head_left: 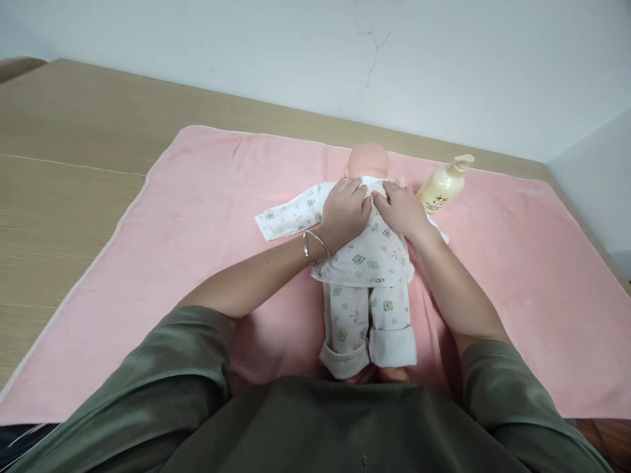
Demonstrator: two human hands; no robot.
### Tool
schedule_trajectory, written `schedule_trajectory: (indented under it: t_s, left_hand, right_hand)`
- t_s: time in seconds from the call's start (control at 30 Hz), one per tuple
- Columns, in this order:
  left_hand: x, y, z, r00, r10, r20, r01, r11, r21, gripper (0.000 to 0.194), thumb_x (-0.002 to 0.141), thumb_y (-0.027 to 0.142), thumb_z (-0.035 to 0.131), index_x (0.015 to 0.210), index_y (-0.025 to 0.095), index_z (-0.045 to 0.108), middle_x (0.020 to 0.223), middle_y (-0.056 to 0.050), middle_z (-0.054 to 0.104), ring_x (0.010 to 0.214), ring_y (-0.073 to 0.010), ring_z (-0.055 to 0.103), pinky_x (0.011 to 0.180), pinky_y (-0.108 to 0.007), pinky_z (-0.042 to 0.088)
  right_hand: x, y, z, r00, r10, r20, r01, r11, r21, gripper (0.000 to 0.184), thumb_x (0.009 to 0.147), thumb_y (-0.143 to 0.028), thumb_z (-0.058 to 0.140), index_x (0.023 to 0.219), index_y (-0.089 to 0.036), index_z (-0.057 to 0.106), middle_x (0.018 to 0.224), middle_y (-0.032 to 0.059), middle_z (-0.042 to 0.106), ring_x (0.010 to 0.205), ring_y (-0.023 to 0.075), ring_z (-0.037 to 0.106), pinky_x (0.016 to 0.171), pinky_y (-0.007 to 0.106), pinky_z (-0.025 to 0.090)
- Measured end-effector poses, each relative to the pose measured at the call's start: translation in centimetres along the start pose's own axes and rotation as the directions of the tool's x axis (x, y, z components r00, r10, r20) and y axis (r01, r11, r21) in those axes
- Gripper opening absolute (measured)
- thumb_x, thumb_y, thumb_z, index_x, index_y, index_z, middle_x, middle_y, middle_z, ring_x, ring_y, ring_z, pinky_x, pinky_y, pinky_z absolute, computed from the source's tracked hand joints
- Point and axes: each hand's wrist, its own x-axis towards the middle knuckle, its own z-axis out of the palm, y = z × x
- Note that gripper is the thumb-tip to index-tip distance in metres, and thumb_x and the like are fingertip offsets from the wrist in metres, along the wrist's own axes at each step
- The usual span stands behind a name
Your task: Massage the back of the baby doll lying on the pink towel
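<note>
A bald baby doll (369, 157) lies on the pink blanket, head towards the wall. It is dressed in a white printed shirt (365, 263) and matching trousers (350, 322) with turned-up cuffs. At the neckline, my left hand (346, 209) has its fingers closed on the shirt fabric. My right hand (401, 209) grips the shirt just beside it, the two thumbs close together. Between them the cloth is creased. One sleeve (290, 213) stretches out flat to the left; the other is mostly hidden behind my right hand and forearm.
A cream pump bottle (441, 187) is just right of the doll, close to my right hand. The pink blanket (197, 197) covers much of the wooden table (73, 131). A white wall (276, 52) runs along the table's far edge.
</note>
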Motion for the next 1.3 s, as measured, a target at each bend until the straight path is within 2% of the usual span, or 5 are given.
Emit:
schedule_trajectory:
  t_s: [0.27,0.6,0.9,1.07,1.3]
  left_hand:
    - [0.2,-0.3,0.3,0.996,-0.079,-0.036,0.081,0.995,0.060,0.035,0.091,0.030,0.049,0.116,0.007,0.059,0.118,-0.020,0.066,0.115,-0.0331,0.060,0.101,-0.047,0.047]
    - [-0.1,0.0,-0.4,0.998,0.050,-0.036,-0.047,0.995,0.082,0.031,0.096,0.025,0.036,0.097,0.013,0.064,0.101,-0.016,0.069,0.102,-0.0288,0.063,0.091,-0.045,0.051]
    - [0.1,0.3,-0.6,0.996,-0.076,0.045,0.074,0.997,0.032,0.030,0.093,0.027,0.038,0.105,0.012,0.061,0.112,-0.019,0.067,0.107,-0.0316,0.061,0.096,-0.047,0.048]
    - [0.2,0.3,-0.2,0.985,-0.157,0.076,0.157,0.988,0.009,0.038,0.090,0.028,0.041,0.119,0.009,0.056,0.127,-0.022,0.061,0.122,-0.0372,0.053,0.105,-0.057,0.038]
    - [0.2,0.5,-0.5,0.985,-0.117,0.128,0.116,0.993,0.018,0.038,0.093,0.027,0.036,0.118,0.008,0.057,0.124,-0.022,0.062,0.117,-0.0352,0.057,0.104,-0.054,0.039]
  right_hand:
    - [-2.0,-2.7,-0.3,0.997,0.029,-0.066,-0.046,0.965,-0.259,0.038,0.104,-0.024,0.034,0.107,-0.001,0.064,0.104,0.0215,0.066,0.105,0.0354,0.060,0.097,0.043,0.043]
    - [0.2,0.6,0.1,0.996,-0.075,0.050,0.073,0.997,0.038,0.049,0.101,-0.032,0.033,0.135,0.001,0.048,0.141,0.0238,0.048,0.132,0.0352,0.043,0.111,0.050,0.035]
    - [-1.2,-1.9,-0.1,0.998,0.004,-0.055,-0.014,0.982,-0.187,0.037,0.101,-0.023,0.031,0.105,-0.005,0.063,0.102,0.0199,0.066,0.103,0.0340,0.060,0.092,0.042,0.047]
    - [-1.8,-2.5,0.2,0.995,-0.009,-0.098,-0.015,0.970,-0.243,0.036,0.100,-0.021,0.031,0.103,-0.006,0.064,0.100,0.0190,0.066,0.100,0.0327,0.061,0.087,0.039,0.047]
    - [-1.4,-1.9,0.3,0.996,0.015,-0.088,-0.030,0.984,-0.173,0.034,0.100,-0.021,0.032,0.105,-0.007,0.063,0.104,0.0188,0.065,0.105,0.0327,0.059,0.090,0.038,0.046]
